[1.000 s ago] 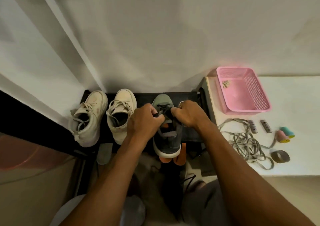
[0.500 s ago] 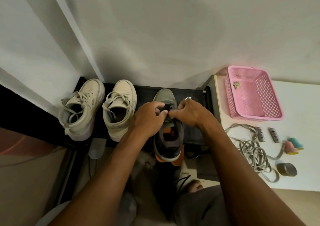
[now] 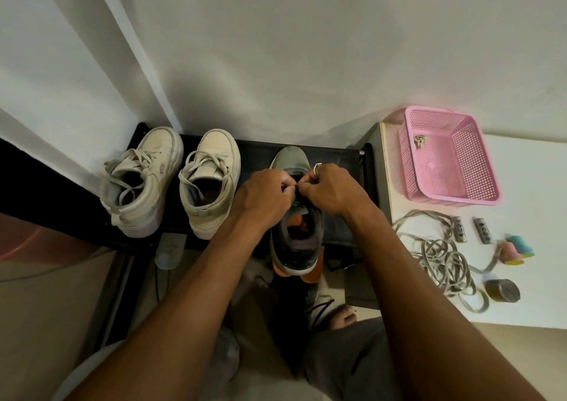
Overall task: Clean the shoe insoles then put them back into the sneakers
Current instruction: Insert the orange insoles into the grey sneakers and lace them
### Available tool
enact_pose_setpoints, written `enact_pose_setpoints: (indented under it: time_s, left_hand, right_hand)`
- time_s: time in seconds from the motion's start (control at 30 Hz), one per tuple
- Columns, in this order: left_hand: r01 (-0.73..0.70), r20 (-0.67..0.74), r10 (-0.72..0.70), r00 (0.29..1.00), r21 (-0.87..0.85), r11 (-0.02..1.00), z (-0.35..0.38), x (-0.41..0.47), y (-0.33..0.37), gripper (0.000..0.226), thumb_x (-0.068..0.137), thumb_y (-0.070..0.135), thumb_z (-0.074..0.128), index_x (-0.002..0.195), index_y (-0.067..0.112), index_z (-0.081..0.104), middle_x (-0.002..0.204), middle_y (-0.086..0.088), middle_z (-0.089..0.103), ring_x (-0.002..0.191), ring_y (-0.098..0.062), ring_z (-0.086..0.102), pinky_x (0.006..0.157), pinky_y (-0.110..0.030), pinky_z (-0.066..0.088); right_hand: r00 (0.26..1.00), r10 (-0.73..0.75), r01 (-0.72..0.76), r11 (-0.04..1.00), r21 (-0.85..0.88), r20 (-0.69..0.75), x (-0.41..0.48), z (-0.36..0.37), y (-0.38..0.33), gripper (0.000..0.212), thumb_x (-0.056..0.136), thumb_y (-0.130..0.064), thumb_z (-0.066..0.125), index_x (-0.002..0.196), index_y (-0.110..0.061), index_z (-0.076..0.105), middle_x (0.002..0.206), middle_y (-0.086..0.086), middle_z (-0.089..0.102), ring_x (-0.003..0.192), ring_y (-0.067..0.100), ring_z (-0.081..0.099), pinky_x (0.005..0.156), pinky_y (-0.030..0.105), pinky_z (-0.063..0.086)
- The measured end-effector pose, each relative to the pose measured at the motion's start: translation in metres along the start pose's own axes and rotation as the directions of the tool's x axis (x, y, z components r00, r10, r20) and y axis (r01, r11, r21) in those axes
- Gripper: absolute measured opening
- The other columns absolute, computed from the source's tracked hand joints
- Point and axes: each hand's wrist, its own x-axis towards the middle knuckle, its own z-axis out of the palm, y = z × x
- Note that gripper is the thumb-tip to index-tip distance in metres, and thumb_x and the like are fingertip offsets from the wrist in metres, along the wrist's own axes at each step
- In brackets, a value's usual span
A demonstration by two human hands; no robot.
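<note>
Sneakers stand in a row of 3 on the black rack (image 3: 337, 155), toes toward the wall: the left beige sneaker (image 3: 144, 182), the right beige sneaker (image 3: 211, 182) just beside it, and the dark grey sneaker (image 3: 294, 241) at the right end, its heel overhanging the front edge. We note a white table (image 3: 537, 278) directly right of the rack. Both forearms reach in from below. The left hand (image 3: 264, 195) and the right hand (image 3: 328, 192) meet over the dark grey sneaker, fingers curled and fingertips pressed together, pinching it at the lacing above the tongue; we cannot tell which strand is held. A pink basket (image 3: 478, 182) sits at the far corner of the table. A tangled grey strap (image 3: 438, 256) lies nearer on the table. An orange insole (image 3: 302, 225) shows inside the dark grey sneaker, and an orange piece (image 3: 313, 273) projects under its heel. A pale insole (image 3: 170, 250) lies below the rack's front edge, under the right beige sneaker. A tape roll (image 3: 503, 290) and 2 grey cylinders (image 3: 460, 228) rest beside the strap. A ring (image 3: 317, 166) sits on 1 finger of the right hand.
</note>
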Motion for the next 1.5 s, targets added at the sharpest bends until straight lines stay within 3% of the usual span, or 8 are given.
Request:
enact_pose_setpoints:
  time_s: [0.3,0.6,0.83,0.93,1.1,1.2,1.33,1.5]
  left_hand:
    - [-0.073,0.031,0.071,0.997,0.055,0.996,-0.003,-0.001,0.003,0.033,0.097,0.02,0.058,0.126,0.028,0.071,0.116,-0.002,0.075,0.105,-0.022,0.068,0.091,-0.041,0.056]
    - [0.073,-0.012,-0.072,0.997,0.046,0.996,0.001,-0.003,0.006,0.017,0.097,0.027,0.051,0.084,0.024,0.062,0.087,0.003,0.066,0.078,-0.019,0.06,0.066,-0.034,0.045]
    - [0.25,-0.024,-0.251,0.968,-0.044,0.967,0.0,-0.003,0.017,0.041,0.098,0.025,0.048,0.058,0.017,0.051,0.06,-0.002,0.053,0.055,-0.018,0.049,0.047,-0.03,0.027]
    - [0.275,-0.027,-0.276,0.961,-0.047,0.96,0.001,-0.003,0.018,0.036,0.1,0.028,0.047,0.066,0.018,0.055,0.066,0.0,0.055,0.058,-0.014,0.048,0.049,-0.028,0.03]
    - [0.222,-0.031,-0.229,0.973,-0.147,0.964,0.005,0.006,0.003,0.02,0.101,0.027,0.046,0.092,0.025,0.064,0.096,0.004,0.068,0.086,-0.019,0.064,0.071,-0.034,0.052]
    - [0.176,-0.043,-0.191,0.981,-0.239,0.955,0.004,0.008,-0.004,0.023,0.101,0.022,0.05,0.102,0.032,0.071,0.096,0.005,0.072,0.09,-0.016,0.069,0.08,-0.043,0.061]
    - [0.008,-0.02,-0.009,1.0,-0.039,0.999,0.008,0.009,-0.002,0.023,0.097,0.023,0.059,0.109,0.03,0.077,0.104,0.004,0.077,0.095,-0.018,0.07,0.085,-0.041,0.058]
    - [0.014,0.068,-0.019,0.997,0.078,0.997,0.003,0.016,-0.004,0.019,0.093,0.023,0.068,0.107,0.032,0.078,0.103,0.002,0.077,0.096,-0.02,0.07,0.083,-0.035,0.056]
  right_hand:
    - [0.999,-0.026,0.026,1.0,-0.005,-0.035,0.001,0.002,0.001,0.017,0.095,-0.026,0.064,0.082,-0.022,0.073,0.082,0.0,0.071,0.077,0.016,0.068,0.072,0.034,0.059]
    - [0.994,0.093,-0.088,0.993,0.082,-0.054,0.003,0.003,0.001,0.028,0.092,-0.025,0.057,0.076,-0.004,0.066,0.07,0.007,0.064,0.063,0.023,0.058,0.059,0.036,0.049]
    - [0.973,0.229,-0.225,0.96,0.169,-0.008,0.007,0.006,0.001,0.029,0.095,-0.03,0.051,0.078,-0.009,0.062,0.061,0.003,0.063,0.044,0.011,0.055,0.05,0.026,0.037]
    - [0.968,0.249,-0.244,0.952,0.184,-0.003,0.006,0.007,0.002,0.031,0.097,-0.031,0.05,0.086,-0.006,0.065,0.059,0.003,0.065,0.037,0.006,0.054,0.05,0.025,0.039]
    - [0.971,0.234,-0.215,0.942,0.258,-0.043,0.008,0.002,0.006,0.028,0.09,-0.027,0.054,0.089,-0.006,0.072,0.075,0.007,0.072,0.062,0.023,0.067,0.059,0.037,0.054]
    - [0.982,0.188,-0.17,0.938,0.301,-0.032,0.007,-0.001,0.009,0.024,0.095,-0.015,0.051,0.087,-0.018,0.073,0.079,0.005,0.073,0.056,0.017,0.064,0.048,0.027,0.045]
    - [0.998,0.063,-0.063,0.99,0.129,0.004,0.009,0.005,0.013,0.016,0.095,-0.016,0.062,0.093,-0.02,0.078,0.088,0.002,0.073,0.072,0.015,0.066,0.065,0.029,0.054]
    - [0.999,0.041,-0.041,0.998,0.057,0.016,0.015,0.007,0.016,0.014,0.093,-0.014,0.069,0.088,-0.025,0.076,0.09,0.002,0.074,0.083,0.019,0.07,0.078,0.033,0.059]
